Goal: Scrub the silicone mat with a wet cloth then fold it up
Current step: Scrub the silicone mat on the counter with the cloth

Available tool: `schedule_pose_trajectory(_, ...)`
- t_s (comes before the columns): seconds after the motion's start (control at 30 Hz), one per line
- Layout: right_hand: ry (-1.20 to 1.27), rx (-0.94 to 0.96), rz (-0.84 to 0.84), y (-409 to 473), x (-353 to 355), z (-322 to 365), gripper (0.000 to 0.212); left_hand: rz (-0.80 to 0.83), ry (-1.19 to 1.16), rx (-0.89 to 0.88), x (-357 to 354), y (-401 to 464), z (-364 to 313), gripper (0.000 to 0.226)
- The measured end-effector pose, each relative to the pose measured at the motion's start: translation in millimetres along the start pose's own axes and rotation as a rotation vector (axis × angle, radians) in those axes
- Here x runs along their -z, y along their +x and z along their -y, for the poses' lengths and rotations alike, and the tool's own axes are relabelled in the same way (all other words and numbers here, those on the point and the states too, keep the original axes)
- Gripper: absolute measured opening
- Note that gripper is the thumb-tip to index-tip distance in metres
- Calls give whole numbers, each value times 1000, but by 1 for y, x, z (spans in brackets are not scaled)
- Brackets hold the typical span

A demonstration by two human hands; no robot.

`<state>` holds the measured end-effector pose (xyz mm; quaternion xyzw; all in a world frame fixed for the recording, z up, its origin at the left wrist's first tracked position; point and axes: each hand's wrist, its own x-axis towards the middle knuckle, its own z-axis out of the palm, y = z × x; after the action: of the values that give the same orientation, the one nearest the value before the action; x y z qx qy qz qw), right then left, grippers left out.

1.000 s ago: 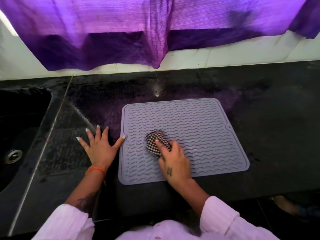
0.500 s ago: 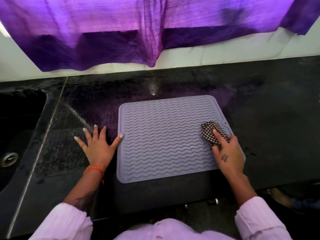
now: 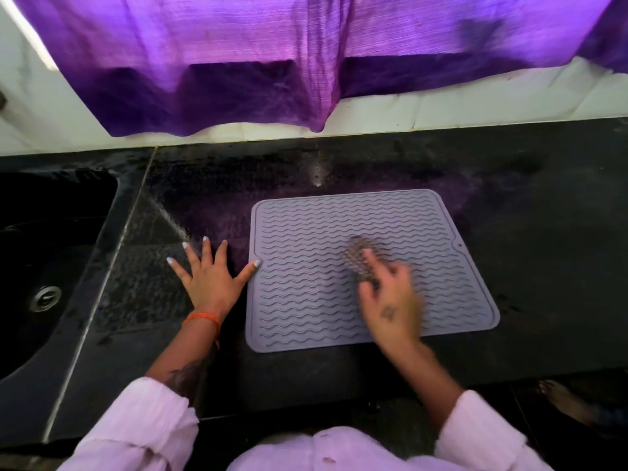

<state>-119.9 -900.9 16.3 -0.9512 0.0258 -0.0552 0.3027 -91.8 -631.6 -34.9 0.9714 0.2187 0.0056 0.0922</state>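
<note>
Mat [image 3: 323, 266] lies flat on the dark counter [image 3: 543, 232], right of the sink [image 3: 51, 266], wavy ridges up. Looks thin, soft and floppy, probably light and a bit slick when wet; should fold easily, best taken by a corner or the right edge with the small hole. Left hand [image 3: 209, 280] flat on the counter just left of the mat, fingers spread, thumb tip touching the mat's left edge, likely bracing it. Right hand [image 3: 390, 300] is motion-blurred, fingers pressing the checked cloth [image 3: 360, 263] onto the mat; exact curl unclear. Versus half a second ago: cloth and right hand have swept from the mat's right edge back toward its middle; left hand unchanged.
</note>
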Motion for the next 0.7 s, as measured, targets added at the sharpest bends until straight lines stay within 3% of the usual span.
schedule_pose_trajectory(0.1, 90, 247, 243, -32, -43, 57, 53, 8, -13, 4, 1, 1, 0, 95)
schedule_pose_trajectory(0.17, 5, 340, 376, -50, -66, 78, 53, 10, -17, 3, 1, 2, 1, 94)
schedule_pose_trajectory(0.27, -285, 467, 333, -63, -79, 84, 49, 6, -23, 10, 1, 2, 3, 94)
schedule_pose_trajectory(0.33, -339, 528, 296, -63, -76, 80, 51, 0, -20, 2, 0, 2, 3, 93)
schedule_pose_trajectory(0.53, -244, 341, 341, -46, -57, 26, 60, -8, -41, -11, -1, 1, 4, 95)
schedule_pose_trajectory(0.7, -208, 180, 148, -36, -22, -25, 59, -9, -54, -15, -1, 1, 3, 95)
